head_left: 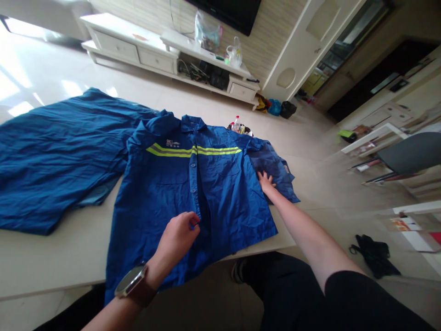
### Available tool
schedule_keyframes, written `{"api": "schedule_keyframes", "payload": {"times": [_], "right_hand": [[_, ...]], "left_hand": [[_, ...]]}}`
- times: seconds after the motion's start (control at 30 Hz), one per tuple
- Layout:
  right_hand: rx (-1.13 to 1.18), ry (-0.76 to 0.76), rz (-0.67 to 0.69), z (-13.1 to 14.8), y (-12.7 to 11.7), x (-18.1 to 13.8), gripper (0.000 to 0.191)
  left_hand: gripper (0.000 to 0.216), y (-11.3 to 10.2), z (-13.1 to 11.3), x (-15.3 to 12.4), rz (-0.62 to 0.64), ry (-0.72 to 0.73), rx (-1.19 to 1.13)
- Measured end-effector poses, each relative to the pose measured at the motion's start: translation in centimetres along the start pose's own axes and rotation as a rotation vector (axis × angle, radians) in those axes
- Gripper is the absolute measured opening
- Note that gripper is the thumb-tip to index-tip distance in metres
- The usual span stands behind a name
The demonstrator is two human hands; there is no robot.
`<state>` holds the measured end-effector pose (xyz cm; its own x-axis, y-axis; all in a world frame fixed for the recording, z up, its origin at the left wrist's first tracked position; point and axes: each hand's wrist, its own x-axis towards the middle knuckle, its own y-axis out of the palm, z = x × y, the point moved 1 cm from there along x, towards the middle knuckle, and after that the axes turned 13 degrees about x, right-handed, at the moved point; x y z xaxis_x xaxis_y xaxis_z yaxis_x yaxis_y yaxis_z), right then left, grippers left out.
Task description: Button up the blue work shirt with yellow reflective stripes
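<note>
A blue work jacket (155,184) lies spread front up, collar at the far end, with a yellow-and-grey reflective band across the chest and white print on one side. Its buttoned front edge runs down the middle and parts near the hem. My left hand (181,232), with a watch on the wrist, is closed in a pinch at that front edge low on the jacket. At the jacket's right side, my right hand (266,182) rests with fingers spread, between the jacket body and the darker blue cloth (280,172) beside it.
More blue clothing (65,151) is heaped at left on the pale table (41,262). Bottles (237,123) stand past the jacket. Beyond are a white TV cabinet (155,59) with plastic bags, and a grey chair (413,154) at right. A black item (374,255) lies on the floor.
</note>
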<state>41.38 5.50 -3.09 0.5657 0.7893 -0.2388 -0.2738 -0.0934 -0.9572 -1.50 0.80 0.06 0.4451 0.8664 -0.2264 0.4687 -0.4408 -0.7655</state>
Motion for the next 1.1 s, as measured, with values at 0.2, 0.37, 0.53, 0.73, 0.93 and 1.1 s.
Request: {"api": "schedule_keyframes", "payload": {"times": [0.2, 0.37, 0.53, 0.73, 0.93, 1.1], "right_hand": [[-0.058, -0.135, -0.039, 0.5, -0.4, -1.2, 0.056], [-0.054, -0.072, 0.018, 1.0, 1.7, 2.7, 0.065], [0.07, -0.003, 0.007, 1.8, 1.8, 7.4, 0.068], [0.144, 0.049, -0.024, 2.8, 0.0, 10.4, 0.069], [0.225, -0.231, -0.138, 3.3, -4.1, 5.4, 0.058], [0.501, -0.508, -0.143, 6.6, -3.9, -9.6, 0.021]], "left_hand": [[0.017, -0.6, 0.0, -0.4, 0.002, -0.034, 0.015], [0.016, -0.4, 0.2, -0.2, -0.007, -0.033, 0.015], [0.014, -0.6, 0.4, 0.3, -0.015, -0.059, -0.025], [0.012, -1.2, 0.3, 0.5, -0.007, -0.092, -0.108], [0.015, -1.7, -0.4, 0.4, -0.018, -0.049, -0.018], [0.016, -1.8, -0.8, -0.2, -0.023, -0.04, 0.038]]}}
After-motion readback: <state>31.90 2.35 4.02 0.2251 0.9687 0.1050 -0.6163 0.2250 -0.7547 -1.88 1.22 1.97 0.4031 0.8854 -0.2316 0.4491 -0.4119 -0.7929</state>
